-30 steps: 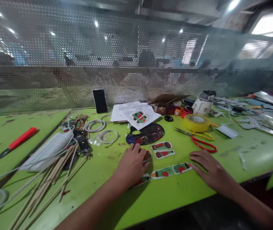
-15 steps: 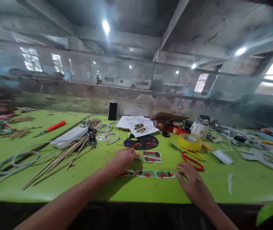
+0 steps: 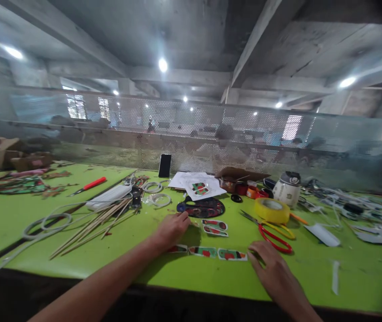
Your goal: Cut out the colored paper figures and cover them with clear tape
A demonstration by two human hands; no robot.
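Note:
My left hand lies palm down on the green table, fingers slightly curled, resting on small painted cut-outs beside a dark paint palette. Two painted pieces lie just right of it. A row of painted pieces runs between my hands. My right hand rests flat on the table, fingers stretched toward the right end of that row. Neither hand grips anything that I can see.
Red-handled scissors and a yellow tape roll lie right of the pieces. Bamboo sticks, white wire coils, a red knife, a phone, papers and a white jar stand before a mesh screen.
The view has tilted upward and back, showing more ceiling and table. Both hands stay on the table near the painted pieces, appearing smaller and lower in the picture.

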